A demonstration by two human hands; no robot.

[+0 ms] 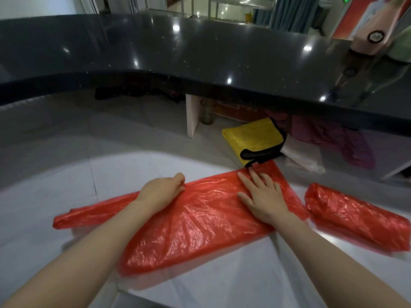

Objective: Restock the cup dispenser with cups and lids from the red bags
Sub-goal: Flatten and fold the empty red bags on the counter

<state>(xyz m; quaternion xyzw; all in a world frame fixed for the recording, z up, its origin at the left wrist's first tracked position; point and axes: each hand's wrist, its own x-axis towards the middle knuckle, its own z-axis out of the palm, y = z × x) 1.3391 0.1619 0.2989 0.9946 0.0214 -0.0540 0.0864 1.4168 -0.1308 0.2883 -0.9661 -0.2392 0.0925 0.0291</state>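
Two red bags are in view, and I take the long red bag [200, 221] as the landmark for all positions below.

1. Long red bag: it lies across the white table [66, 218] directly in front of me, running from lower left to upper right. Its contents cannot be read through the plastic; much of it looks flat.
2. Left hand [161, 191]: it rests on the upper edge of the long red bag, left of the bag's middle. The grip is narrow, fingers curled over the plastic at that edge.
3. Right hand [263, 196]: it lies on the right part of the long red bag. The grip is wide, fingers straight and spread, pressing the plastic flat.
4. Second red bag [355, 221]: it lies just right of the long red bag, rolled and closed, with neither hand on it.
5. Yellow cloth [253, 138]: folded, just beyond the far right end of the long red bag.
6. Dark counter [200, 52]: well beyond the long red bag.

Progress, as I judge it: early stage. No cup, lid or dispenser is visible. Opening the bags, taking out the stock and loading the dispenser all remain.
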